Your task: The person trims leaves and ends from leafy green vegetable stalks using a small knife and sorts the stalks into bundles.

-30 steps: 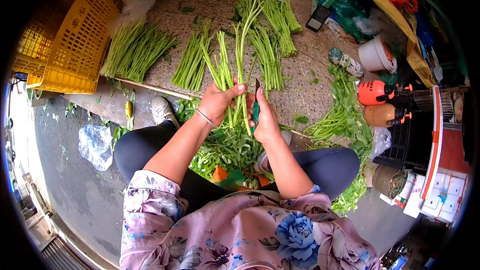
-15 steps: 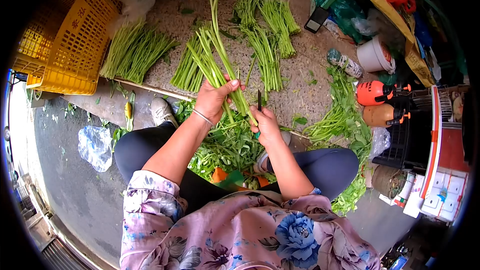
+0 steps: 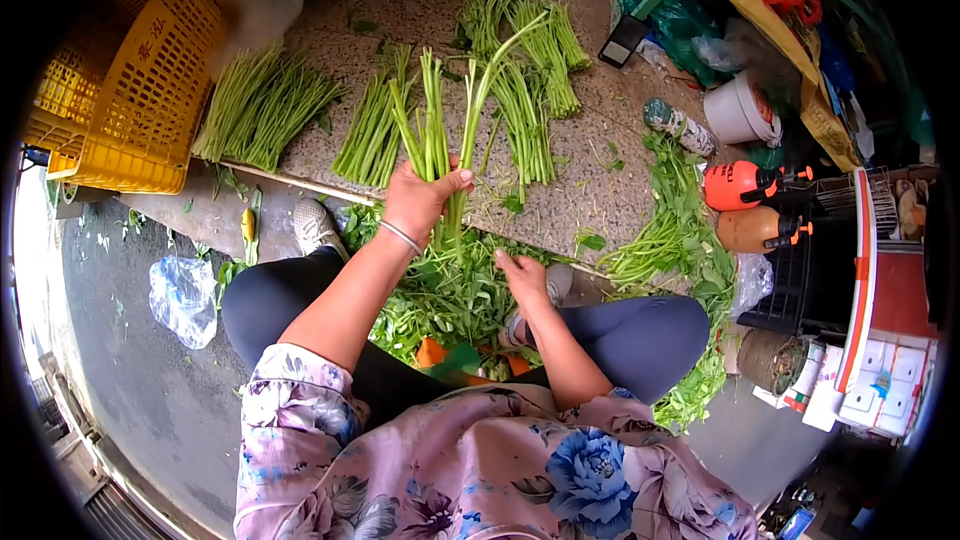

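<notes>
My left hand (image 3: 425,202) is closed around a bunch of long green vegetable stems (image 3: 432,125), upright and fanned apart at the top. One longer stem leans out to the right. Lower and to the right, my right hand (image 3: 525,278) is apart from the bunch, its fingers curled. The small dark-bladed knife seen in it half a second ago is hidden now. Under both hands lies a heap of leafy greens (image 3: 455,300), between my legs. Trimmed stems lie in bundles beyond: a left bundle (image 3: 265,110), a middle bundle (image 3: 368,130) and right bundles (image 3: 525,120).
A yellow plastic crate (image 3: 150,80) stands at the left. More leafy greens (image 3: 690,250) lie along the right, beside an orange spray bottle (image 3: 735,186), a brown spray bottle (image 3: 750,229) and a white bucket (image 3: 738,115). A clear plastic bag (image 3: 185,300) lies on the ground.
My right hand has drawn back down from the stems, and the knife blade no longer shows. The bunch in my left hand has turned more upright and spread apart.
</notes>
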Demonstrator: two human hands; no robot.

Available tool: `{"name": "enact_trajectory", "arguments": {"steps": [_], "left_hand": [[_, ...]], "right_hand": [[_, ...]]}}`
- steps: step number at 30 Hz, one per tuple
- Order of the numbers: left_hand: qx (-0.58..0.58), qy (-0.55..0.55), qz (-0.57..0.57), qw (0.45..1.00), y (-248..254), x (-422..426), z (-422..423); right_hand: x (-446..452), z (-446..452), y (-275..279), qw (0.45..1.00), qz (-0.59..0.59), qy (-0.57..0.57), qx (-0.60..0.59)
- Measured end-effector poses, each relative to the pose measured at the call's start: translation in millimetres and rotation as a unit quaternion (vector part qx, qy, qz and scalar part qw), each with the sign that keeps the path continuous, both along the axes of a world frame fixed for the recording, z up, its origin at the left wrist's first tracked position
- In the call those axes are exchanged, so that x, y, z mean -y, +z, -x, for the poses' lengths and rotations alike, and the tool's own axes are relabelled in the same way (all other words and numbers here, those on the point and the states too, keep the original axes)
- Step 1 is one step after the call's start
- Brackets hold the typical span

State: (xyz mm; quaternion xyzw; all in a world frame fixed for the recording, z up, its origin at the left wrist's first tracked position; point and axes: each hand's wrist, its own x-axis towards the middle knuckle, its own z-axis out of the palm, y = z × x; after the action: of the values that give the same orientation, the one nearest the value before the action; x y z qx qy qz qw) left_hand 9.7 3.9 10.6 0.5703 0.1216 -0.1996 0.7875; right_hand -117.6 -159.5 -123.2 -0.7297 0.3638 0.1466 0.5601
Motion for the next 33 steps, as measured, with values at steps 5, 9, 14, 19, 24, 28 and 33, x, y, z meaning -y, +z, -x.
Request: {"name": "enact_trajectory", "arguments": {"steps": [5,9,14,19,24,28,33], "left_hand": [[0.086,-0.014,-0.052,0.995,-22,4,3],[0.112,-0.048,-0.096,0.988,-26,5,5],[0.226,-0.087,-0.208,0.948,-26,0,7],[0.233,-0.116,-0.294,0.920,-18,-1,8],[0.236,-0.108,-0.231,0.938,-31,-2,3],[0.078,-0.150,-0.222,0.960,-27,-6,1],[0.018,-0.177,-0.123,0.976,-17,-2,7]], "right_hand": [[-1,-52,93,0.934,-0.240,-0.045,0.263],[8,-83,132,0.890,-0.283,-0.030,0.357],[21,-94,132,0.907,-0.244,0.032,0.342],[20,-95,132,0.915,-0.275,0.019,0.294],[26,-92,114,0.924,-0.069,0.009,0.375],[60,-70,104,0.911,0.029,-0.110,0.397],[67,-58,114,0.869,-0.384,-0.136,0.282]]}}
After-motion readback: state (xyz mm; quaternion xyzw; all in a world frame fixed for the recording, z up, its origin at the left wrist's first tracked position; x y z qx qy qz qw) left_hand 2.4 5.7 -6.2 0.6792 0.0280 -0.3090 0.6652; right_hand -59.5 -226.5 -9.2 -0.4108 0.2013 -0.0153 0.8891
